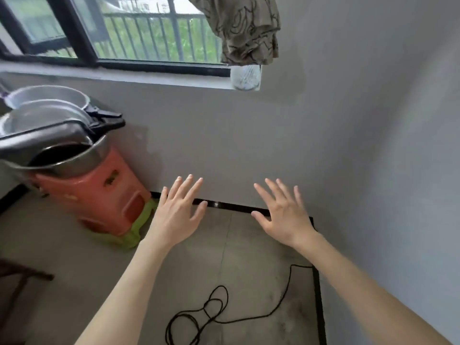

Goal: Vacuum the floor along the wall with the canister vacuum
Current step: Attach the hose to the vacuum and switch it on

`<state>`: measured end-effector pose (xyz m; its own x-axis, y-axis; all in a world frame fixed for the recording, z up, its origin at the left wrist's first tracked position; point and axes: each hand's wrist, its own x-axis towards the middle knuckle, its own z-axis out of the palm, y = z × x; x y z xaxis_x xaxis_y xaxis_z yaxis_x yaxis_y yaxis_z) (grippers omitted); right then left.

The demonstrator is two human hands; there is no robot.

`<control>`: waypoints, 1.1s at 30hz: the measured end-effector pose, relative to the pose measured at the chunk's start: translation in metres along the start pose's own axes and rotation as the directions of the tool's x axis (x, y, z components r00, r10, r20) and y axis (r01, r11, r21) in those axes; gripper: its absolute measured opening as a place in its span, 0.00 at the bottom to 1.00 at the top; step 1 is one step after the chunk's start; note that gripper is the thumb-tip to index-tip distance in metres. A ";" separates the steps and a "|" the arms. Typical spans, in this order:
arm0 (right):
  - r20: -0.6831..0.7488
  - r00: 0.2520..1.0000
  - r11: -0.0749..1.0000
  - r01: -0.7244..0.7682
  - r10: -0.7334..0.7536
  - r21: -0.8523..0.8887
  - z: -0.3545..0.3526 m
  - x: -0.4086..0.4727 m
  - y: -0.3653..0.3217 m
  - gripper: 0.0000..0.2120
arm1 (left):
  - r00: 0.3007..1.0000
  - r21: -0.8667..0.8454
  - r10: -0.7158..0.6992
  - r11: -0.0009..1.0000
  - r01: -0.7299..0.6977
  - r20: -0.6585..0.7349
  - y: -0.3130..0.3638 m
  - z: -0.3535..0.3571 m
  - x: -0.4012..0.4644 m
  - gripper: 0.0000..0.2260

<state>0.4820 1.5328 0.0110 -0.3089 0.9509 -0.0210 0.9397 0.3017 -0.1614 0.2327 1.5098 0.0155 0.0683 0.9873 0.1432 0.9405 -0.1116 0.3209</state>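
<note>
Cookware (47,125): metal pans and lids with black handles, piled at the far left on top of the stools.
Stools (99,192): an orange plastic stool stacked over a green one, standing on the floor close to the wall under the window.
Left hand (178,211): held out in the air, palm down, fingers straight and spread, gripping nothing; in the frame it overlaps the black baseboard just right of the stools.
Window (139,41): dark frame, railing and greenery outside, above a pale sill.
Floor (249,257): grey tiles meeting the wall at a black baseboard (234,207) that runs into the corner.
Cord (214,312): thin black cable lying in loose loops on the floor between the two forearms, one strand running right to the baseboard of the right-hand wall.
Curtain (246,28): patterned beige cloth bunched at the window's right end, a clear jar (245,77) on the sill below it.
Right hand (283,214): also out in the air, palm down, fingers straight and fanned, holding nothing, near the corner.
Canister vacuum: not in view; only the cord shows.
</note>
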 end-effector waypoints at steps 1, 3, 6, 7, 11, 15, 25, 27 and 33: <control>0.008 0.999 0.999 0.041 -0.041 -0.003 0.000 -0.002 -0.011 0.32 | 0.999 0.000 -0.046 0.999 0.046 -0.009 -0.006 -0.007 -0.017 0.26; 0.019 0.993 0.993 0.119 -0.119 0.004 0.001 -0.004 -0.037 0.32 | 0.992 0.017 -0.126 0.992 0.127 -0.016 -0.018 -0.022 -0.048 0.26; 0.028 0.970 0.970 0.242 -0.243 0.023 0.011 -0.011 -0.085 0.32 | 0.973 0.050 -0.230 0.972 0.231 -0.024 -0.038 -0.040 -0.096 0.26; 0.037 0.958 0.958 0.285 -0.286 0.029 0.017 -0.015 -0.102 0.31 | 0.964 0.052 -0.265 0.963 0.266 -0.030 -0.044 -0.045 -0.114 0.26; 0.080 0.893 0.896 0.442 -0.444 0.041 0.037 -0.038 -0.172 0.31 | 0.917 0.067 -0.394 0.915 0.398 -0.059 -0.070 -0.059 -0.187 0.26; 0.118 0.800 0.808 0.586 -0.588 0.060 0.058 -0.075 -0.247 0.32 | 0.849 0.059 -0.521 0.848 0.527 -0.091 -0.100 -0.073 -0.272 0.26; 0.280 0.527 0.581 0.797 -0.802 0.164 0.132 -0.219 -0.419 0.32 | 0.603 0.045 -0.793 0.601 0.798 -0.089 -0.161 -0.097 -0.528 0.26; 0.297 0.476 0.537 0.825 -0.828 0.177 0.143 -0.237 -0.441 0.31 | 0.548 0.037 -0.832 0.547 0.836 -0.086 -0.167 -0.096 -0.566 0.25; 0.381 0.314 0.416 0.882 -0.870 0.223 0.182 -0.267 -0.492 0.30 | 0.373 -0.025 -0.928 0.373 0.928 -0.013 -0.188 -0.067 -0.648 0.25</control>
<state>0.0751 1.1178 -0.0838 -0.9702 0.0100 -0.2422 0.0860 0.9484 -0.3052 -0.0108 0.8835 -0.0748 -0.8516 0.4700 -0.2321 0.4058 0.8714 0.2756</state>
